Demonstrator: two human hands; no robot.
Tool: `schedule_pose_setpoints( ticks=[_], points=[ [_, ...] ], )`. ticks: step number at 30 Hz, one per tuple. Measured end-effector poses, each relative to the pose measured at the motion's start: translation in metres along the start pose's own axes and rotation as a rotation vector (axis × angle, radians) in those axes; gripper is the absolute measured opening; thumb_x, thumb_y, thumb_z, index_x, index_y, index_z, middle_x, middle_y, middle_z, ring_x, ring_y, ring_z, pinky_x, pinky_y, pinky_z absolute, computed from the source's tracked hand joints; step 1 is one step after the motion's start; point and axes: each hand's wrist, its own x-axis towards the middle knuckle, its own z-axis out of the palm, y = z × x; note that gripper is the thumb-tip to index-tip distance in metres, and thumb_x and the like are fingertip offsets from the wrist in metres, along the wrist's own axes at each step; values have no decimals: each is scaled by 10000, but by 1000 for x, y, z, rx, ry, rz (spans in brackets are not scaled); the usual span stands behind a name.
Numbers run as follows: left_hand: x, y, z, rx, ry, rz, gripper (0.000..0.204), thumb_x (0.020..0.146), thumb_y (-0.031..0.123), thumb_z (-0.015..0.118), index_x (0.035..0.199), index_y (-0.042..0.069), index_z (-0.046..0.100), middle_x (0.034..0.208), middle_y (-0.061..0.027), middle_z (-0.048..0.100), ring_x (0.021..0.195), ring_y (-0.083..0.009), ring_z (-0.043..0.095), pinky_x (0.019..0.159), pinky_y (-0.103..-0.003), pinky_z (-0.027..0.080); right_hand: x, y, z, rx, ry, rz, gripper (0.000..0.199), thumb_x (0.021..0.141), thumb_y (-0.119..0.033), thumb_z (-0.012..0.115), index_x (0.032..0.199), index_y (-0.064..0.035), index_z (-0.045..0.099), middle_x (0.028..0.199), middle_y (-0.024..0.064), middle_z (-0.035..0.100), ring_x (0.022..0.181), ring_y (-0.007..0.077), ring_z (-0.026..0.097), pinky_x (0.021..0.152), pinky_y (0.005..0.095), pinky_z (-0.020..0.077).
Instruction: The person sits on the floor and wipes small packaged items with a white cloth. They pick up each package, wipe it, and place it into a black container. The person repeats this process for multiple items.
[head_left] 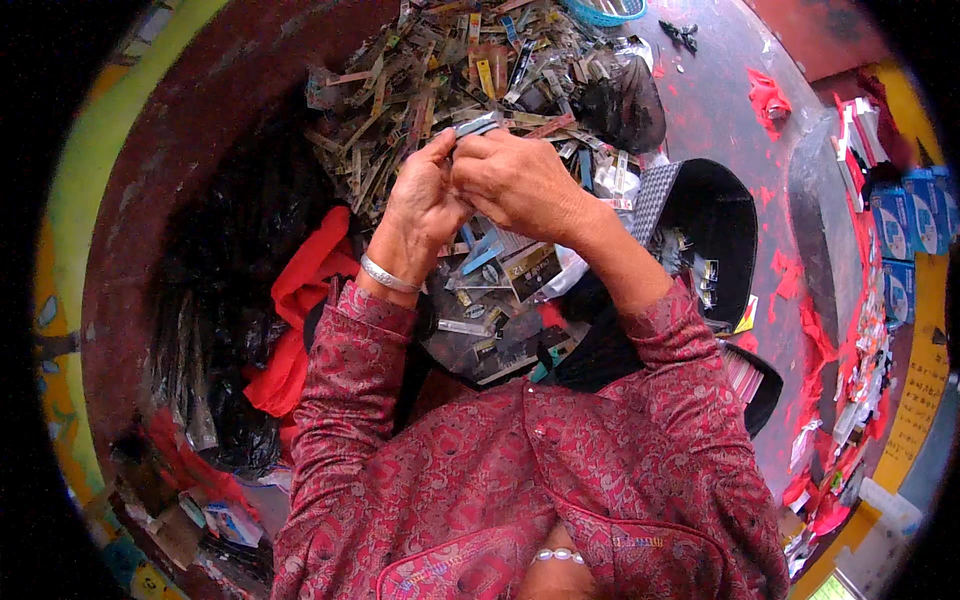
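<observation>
L hand [425,195], silver bangle [388,275] at wrist, is pinching a small grey packet [478,125] w/ fingers closed on its left end. R hand [520,180] is gripping the same packet from the right, touching L hand. Pile of packets [470,70] is lying just beyond both hands; black bag [715,225] is sitting right of R hand.

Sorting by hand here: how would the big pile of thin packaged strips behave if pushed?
The pile of strips would probably slide and scatter: the pieces lie loose and crisscrossed. Each looks flat, thin and light, like the one pinched between left hand and right hand. Glossy wrappers suggest slipperiness.
</observation>
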Motion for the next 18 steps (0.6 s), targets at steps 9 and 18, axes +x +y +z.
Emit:
schedule_pose_setpoints(
  ticks=[9,18],
  points=[
    [-1,-6,31,181,197,159,452,954,325,262,1167,-31,439,1117,-166,550,1017,-308,540,897,-442,428,-2,22,-57,584,481,660,241,706,-209,667,799,10,628,621,93,608,578,119,571,559,273,462],
    [4,-16,17,271,245,177,334,946,288,346,1072,29,514,984,-95,608,890,-223,587,820,-394,467,4,17,-10,-99,446,436,143,730,-189,615,792,-62,597,772,110,569,722,298,578,628,379,457]
  ],
)
